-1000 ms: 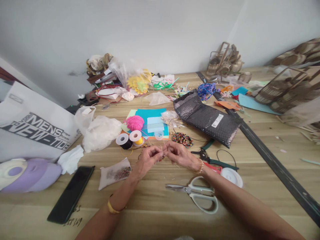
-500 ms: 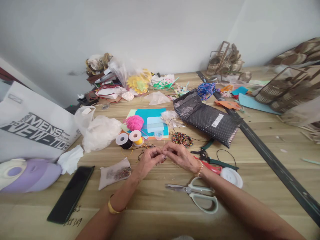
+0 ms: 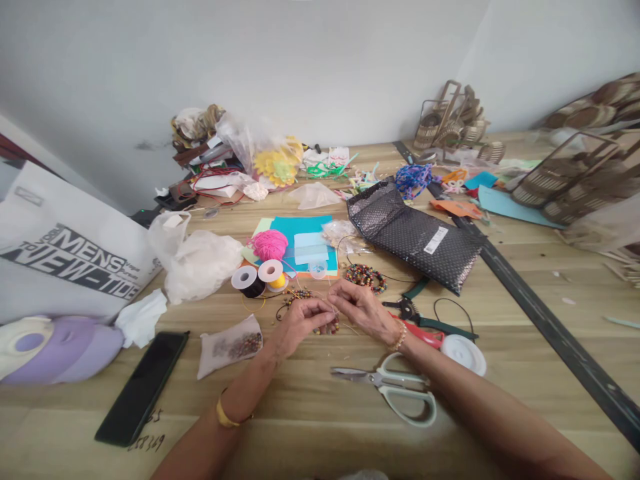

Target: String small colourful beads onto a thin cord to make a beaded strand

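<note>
My left hand (image 3: pixel 301 325) and my right hand (image 3: pixel 361 311) meet over the wooden table, fingertips pinched on a thin pale cord (image 3: pixel 329 287). Dark, multicoloured beads (image 3: pixel 327 325) show below the fingers, partly hidden by them. Behind the left hand lie more small beads (image 3: pixel 300 294). A coil of strung multicoloured beads (image 3: pixel 366 279) rests just beyond my right hand. Scissors (image 3: pixel 383 380) with pale green handles lie slightly apart, nearer to me. To the left is a small pouch of beads (image 3: pixel 231 346).
Two spools, black (image 3: pixel 249 283) and yellow (image 3: pixel 273 275), stand near pink yarn (image 3: pixel 270 245). A black bubble mailer (image 3: pixel 415 233) lies behind green-handled pliers (image 3: pixel 430 323). At the left are a phone (image 3: pixel 143 389) and a white bag (image 3: pixel 70 247).
My fingertips have shifted slightly, the right ones up and apart from the left. More of the beads below and behind the left hand now shows.
</note>
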The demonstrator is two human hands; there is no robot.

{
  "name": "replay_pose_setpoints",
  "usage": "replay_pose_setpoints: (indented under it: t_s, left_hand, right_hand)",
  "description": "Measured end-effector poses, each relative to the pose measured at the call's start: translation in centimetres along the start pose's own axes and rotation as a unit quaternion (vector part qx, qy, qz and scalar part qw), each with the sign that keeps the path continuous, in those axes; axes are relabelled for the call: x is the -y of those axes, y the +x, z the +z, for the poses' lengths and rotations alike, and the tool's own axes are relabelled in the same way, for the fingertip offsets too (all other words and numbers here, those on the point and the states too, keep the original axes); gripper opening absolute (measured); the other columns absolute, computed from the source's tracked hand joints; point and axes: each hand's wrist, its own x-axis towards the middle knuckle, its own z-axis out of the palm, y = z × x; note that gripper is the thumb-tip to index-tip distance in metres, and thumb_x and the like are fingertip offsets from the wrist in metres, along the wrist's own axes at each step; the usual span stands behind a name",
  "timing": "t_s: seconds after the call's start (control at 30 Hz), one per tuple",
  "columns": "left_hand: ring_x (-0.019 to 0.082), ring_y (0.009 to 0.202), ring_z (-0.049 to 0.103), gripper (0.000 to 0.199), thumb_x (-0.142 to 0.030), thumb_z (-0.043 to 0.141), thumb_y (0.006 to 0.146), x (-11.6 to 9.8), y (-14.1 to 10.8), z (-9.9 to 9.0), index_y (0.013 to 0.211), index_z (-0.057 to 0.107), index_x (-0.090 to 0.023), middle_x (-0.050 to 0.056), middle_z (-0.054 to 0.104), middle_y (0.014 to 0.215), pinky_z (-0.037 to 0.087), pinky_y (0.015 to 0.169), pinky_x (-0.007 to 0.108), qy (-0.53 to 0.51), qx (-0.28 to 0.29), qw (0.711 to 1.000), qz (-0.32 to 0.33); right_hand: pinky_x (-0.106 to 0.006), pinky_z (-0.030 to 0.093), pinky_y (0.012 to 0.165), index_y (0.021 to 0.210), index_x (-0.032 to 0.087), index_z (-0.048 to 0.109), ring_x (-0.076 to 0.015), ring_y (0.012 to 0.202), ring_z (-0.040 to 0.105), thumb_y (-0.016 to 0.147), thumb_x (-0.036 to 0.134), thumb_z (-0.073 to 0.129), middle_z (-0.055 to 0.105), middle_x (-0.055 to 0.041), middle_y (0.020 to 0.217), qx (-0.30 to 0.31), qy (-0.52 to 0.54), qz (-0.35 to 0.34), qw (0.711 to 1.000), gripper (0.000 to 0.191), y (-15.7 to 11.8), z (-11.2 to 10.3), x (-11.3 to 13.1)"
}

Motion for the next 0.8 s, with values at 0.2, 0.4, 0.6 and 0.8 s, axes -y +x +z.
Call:
replay_pose_setpoints:
  t_s: [0.2,0.4,0.6,0.8]
  left_hand:
    - [0.015,0.061,0.065,0.024,-0.034,0.074,0.071,0.6,0.0,0.1,0.079,0.065,-0.012,0.004,0.069,0.066,0.046,0.060,0.026,-0.084,0.011,0.996,-0.025]
    - [0.013,0.060,0.062,0.024,-0.035,0.073,0.073,1.1,0.2,0.4,0.075,0.063,-0.013,0.002,0.066,0.065,0.045,0.061,0.025,-0.097,0.007,0.995,-0.019]
    - [0.011,0.062,0.057,0.018,-0.029,0.070,0.074,1.4,0.3,0.3,0.073,0.060,-0.014,0.002,0.066,0.069,0.042,0.061,0.023,-0.069,0.021,0.997,-0.013]
    - [0.011,0.053,0.059,0.019,-0.031,0.066,0.077,1.6,0.2,0.1,0.078,0.053,-0.016,0.002,0.067,0.065,0.042,0.052,0.022,-0.084,0.047,0.994,-0.055]
  right_hand:
    - [-0.022,0.032,0.055,0.082,0.017,0.052,-0.0098,0.057,0.038,0.094,0.041,0.045,0.045,0.0036,0.064,-0.009,-0.005,0.011,1.000,0.028,0.1,0.0,0.1]
    - [-0.022,0.032,0.055,0.082,0.017,0.050,-0.0100,0.057,0.038,0.094,0.038,0.045,0.044,0.0038,0.064,-0.011,-0.001,0.009,1.000,0.024,0.0,0.2,-0.2]
    - [-0.022,0.034,0.052,0.085,0.018,0.048,-0.0102,0.054,0.043,0.095,0.039,0.043,0.049,0.0034,0.062,0.015,0.043,0.024,0.999,0.024,-0.1,0.4,-0.3]
    - [-0.023,0.034,0.056,0.082,0.017,0.051,-0.0104,0.058,0.042,0.094,0.041,0.045,0.049,0.0024,0.065,-0.001,-0.006,0.002,1.000,0.028,-0.2,0.6,-0.7]
